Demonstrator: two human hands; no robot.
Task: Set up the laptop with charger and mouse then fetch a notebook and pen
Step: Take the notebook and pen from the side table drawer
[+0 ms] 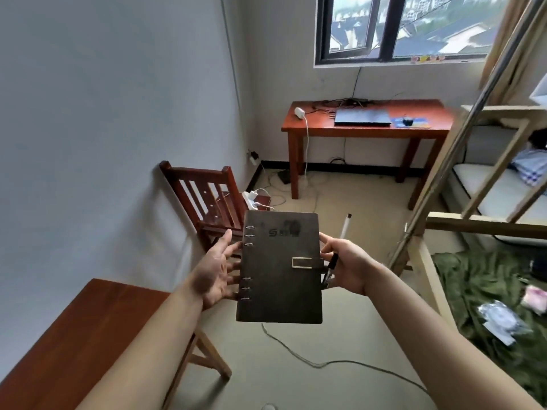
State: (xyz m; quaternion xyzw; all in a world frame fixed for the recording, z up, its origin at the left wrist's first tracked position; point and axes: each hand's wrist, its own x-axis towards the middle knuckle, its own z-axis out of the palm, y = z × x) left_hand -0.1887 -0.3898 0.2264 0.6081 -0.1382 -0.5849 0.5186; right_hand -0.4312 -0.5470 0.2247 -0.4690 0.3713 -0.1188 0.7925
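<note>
A dark brown ring-bound notebook [281,267] with a metal clasp hangs in front of me between both hands. My left hand [217,270] is spread flat against its ringed spine edge, fingers straight. My right hand [344,266] grips the clasp edge together with a white pen [344,227] that has a black cap end. Far across the room, a closed dark laptop [362,116] lies on a red-brown desk [319,128], with a white charger [299,113] to its left and a mouse [408,122] on a blue pad to its right.
A red wooden chair [207,199] carrying a white power strip stands by the left wall. A second table [88,335] sits at lower left. A bunk bed frame [473,173] fills the right side. Cables trail over the floor [325,362].
</note>
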